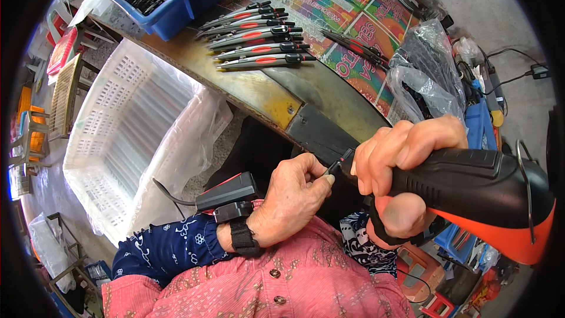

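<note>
My right hand [406, 159] is wrapped round a bulky black-and-orange electric screwdriver [471, 185] with a wire hanging loop at its back end. Its front end points left, toward my left hand [297, 197]. Thumb and fingers of that hand pinch a small, slim dark piece [333, 168] close to the tool's front, by the table edge; whether the two touch I cannot tell. Beyond my hands, several slim grey-and-black pieces with red inlays [259, 47] lie in a row on the table [276, 97]. More of them [356, 47] lie farther right.
A blue bin [170, 23] full of similar pieces stands at the far left of the table. Left of me is a white perforated basket [112, 106] lined with clear plastic. Clear plastic bags [429, 62] and cables [512, 53] lie at the right. A black device [229, 193] is strapped to my left wrist.
</note>
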`<state>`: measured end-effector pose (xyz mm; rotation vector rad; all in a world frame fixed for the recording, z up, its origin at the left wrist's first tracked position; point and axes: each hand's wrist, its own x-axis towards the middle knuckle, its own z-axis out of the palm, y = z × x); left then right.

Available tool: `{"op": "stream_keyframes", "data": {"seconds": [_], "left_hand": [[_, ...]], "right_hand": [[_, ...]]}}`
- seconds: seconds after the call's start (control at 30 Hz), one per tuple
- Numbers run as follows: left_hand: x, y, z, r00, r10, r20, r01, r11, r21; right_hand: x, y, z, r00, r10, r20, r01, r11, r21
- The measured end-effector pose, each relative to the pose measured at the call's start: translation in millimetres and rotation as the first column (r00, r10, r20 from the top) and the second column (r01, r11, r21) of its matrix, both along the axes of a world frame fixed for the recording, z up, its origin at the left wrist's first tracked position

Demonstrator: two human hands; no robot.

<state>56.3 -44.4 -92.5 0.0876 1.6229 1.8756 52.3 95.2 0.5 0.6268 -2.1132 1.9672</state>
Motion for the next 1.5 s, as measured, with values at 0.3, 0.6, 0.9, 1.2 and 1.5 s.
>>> {"op": "stream_keyframes", "data": {"seconds": [0.3,0.6,0.9,1.2,1.5], "left_hand": [[1.4,1.0,-3.0,1.000,0.029,0.012,-0.030,0.999,0.032],[-2.1,-4.7,7.6,0.999,-0.033,-0.037,0.034,0.999,0.012],[-6.4,-8.4,14.6,0.966,-0.150,0.212,0.125,0.984,0.128],[-8.1,-14.3,18.7,0.936,-0.199,0.291,0.165,0.977,0.137],[-24.6,-28.3,25.2,0.990,-0.125,0.064,0.109,0.972,0.208]], "right_hand": [[11.7,-20.3,-2.7,0.953,-0.259,0.158,0.287,0.939,-0.190],[6.3,-14.0,-6.1,0.978,-0.206,0.044,0.209,0.974,-0.084],[28.9,-5.8,2.0,0.959,-0.282,-0.033,0.274,0.951,-0.144],[47.2,-1.9,-3.3,0.932,-0.363,0.014,0.358,0.909,-0.214],[60.6,0.4,-12.1,0.919,-0.387,0.071,0.393,0.892,-0.223]]}}
